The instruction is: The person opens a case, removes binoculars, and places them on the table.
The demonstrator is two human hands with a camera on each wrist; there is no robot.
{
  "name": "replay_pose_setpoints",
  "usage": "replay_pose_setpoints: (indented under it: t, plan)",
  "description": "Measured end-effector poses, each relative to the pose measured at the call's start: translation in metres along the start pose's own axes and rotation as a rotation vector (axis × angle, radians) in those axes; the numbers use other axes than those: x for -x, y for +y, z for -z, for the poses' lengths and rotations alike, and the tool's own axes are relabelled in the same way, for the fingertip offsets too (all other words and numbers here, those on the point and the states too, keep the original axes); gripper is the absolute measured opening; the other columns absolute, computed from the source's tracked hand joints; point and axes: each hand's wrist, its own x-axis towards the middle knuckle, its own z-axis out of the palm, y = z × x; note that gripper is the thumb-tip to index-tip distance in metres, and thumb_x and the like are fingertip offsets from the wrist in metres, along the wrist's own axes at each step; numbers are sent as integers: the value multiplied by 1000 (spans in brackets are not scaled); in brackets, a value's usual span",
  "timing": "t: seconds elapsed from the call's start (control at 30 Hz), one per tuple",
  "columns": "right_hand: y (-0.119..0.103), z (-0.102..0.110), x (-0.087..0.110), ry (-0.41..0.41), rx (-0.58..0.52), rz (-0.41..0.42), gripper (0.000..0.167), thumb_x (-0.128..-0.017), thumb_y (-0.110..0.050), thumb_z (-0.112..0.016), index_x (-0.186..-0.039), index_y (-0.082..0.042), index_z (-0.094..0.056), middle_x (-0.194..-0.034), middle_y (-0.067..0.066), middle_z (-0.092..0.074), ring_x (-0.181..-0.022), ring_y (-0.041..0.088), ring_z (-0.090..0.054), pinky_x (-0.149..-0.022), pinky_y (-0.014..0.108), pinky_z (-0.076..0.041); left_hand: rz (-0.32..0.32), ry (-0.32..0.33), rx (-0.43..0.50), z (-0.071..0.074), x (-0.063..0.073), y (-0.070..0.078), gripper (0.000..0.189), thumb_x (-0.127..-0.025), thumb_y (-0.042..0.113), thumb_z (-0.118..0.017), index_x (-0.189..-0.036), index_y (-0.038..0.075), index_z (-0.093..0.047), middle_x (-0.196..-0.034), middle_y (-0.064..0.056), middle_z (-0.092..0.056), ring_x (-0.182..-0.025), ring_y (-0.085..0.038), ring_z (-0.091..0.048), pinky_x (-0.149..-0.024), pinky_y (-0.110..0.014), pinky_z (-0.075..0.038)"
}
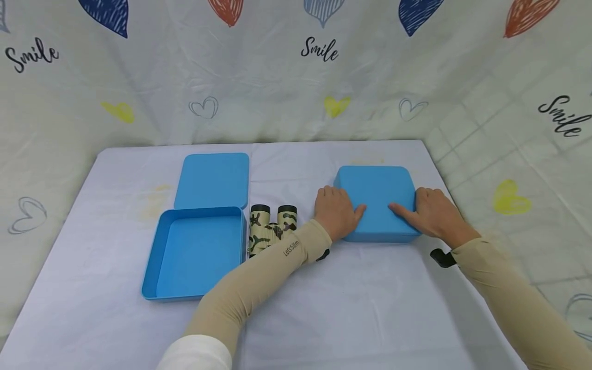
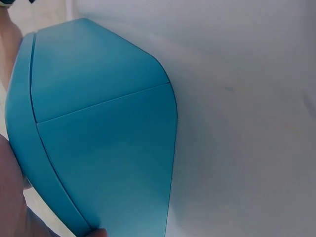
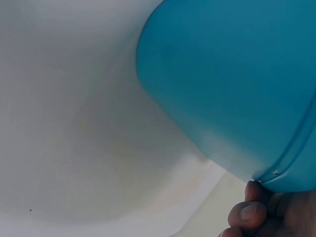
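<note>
A closed blue box (image 1: 376,200) with rounded corners stands on the right part of the table. My left hand (image 1: 336,210) grips its left side, with the thumb lying at the top edge. On the opposite side my right hand (image 1: 432,213) holds the box, its thumb reaching over the top. In the left wrist view the wall of the box (image 2: 108,163) shows a seam below the upper rim. Fingertips (image 3: 254,212) touch the box near that seam in the right wrist view. The far fingers are partly hidden.
An open blue tray-like box (image 1: 199,257) sits at the left, and a flat blue lid (image 1: 214,180) lies behind it. Camouflage binoculars (image 1: 261,231) stand beside the open box, partly covered by my left forearm. A white cloth (image 1: 351,308) covers the table.
</note>
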Motion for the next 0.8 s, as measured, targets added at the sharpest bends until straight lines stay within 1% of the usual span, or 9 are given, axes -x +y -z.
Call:
replay_pose_setpoints:
  t: [0.13,0.2,0.27,0.4,0.5,0.67,0.8]
  plan:
    - [-2,0,1,13,-2,13,89,-99,-69,-48,-109,19,-55,-93,34,-64,-83,42,-63,-75,55,-51,-4,35,-8,0,3,-1,64,-107,63,-28,-88,15,-65,-87,-2,-71,-86,-18,-64,-84,-32,-52]
    - [-2,0,2,13,-8,19,88,-98,-69,-49,-107,18,-55,-90,32,-64,-81,40,-63,-74,54,-51,-4,41,-11,0,5,-2,63,-107,63,-29,-88,15,-65,-87,-2,-71,-86,-18,-64,-84,-32,-52]
    - [-3,0,2,9,-11,22,87,-98,-69,-49,-106,18,-55,-89,31,-63,-80,39,-63,-73,53,-51,-2,37,-5,0,7,-2,63,-107,63,-29,-88,15,-65,-88,-2,-71,-86,-18,-64,-84,-32,-51]
    - [-5,-1,4,5,-16,22,86,-98,-69,-50,-106,16,-55,-89,30,-63,-81,39,-62,-74,53,-50,0,6,-1,0,9,-3,64,-107,63,-27,-90,15,-65,-90,-2,-70,-89,-18,-63,-86,-32,-50]
    - [-7,-1,5,6,-18,24,86,-98,-69,-50,-106,16,-55,-89,30,-63,-81,39,-62,-74,53,-51,-3,4,-15,-1,12,-4,65,-107,64,-26,-90,15,-65,-90,-2,-71,-88,-18,-64,-85,-32,-51]
    - [-11,-3,8,-2,-10,21,87,-97,-70,-50,-108,17,-54,-91,31,-63,-82,39,-62,-75,53,-51,-11,19,-17,-1,17,-5,64,-107,63,-28,-88,15,-65,-88,-2,-71,-86,-18,-64,-84,-32,-51]
    - [-15,-4,10,6,-3,25,87,-98,-69,-50,-108,17,-54,-93,32,-63,-84,42,-62,-76,54,-50,-13,9,-11,0,22,-7,66,-107,63,-28,-89,14,-67,-89,-3,-72,-87,-19,-65,-84,-33,-52]
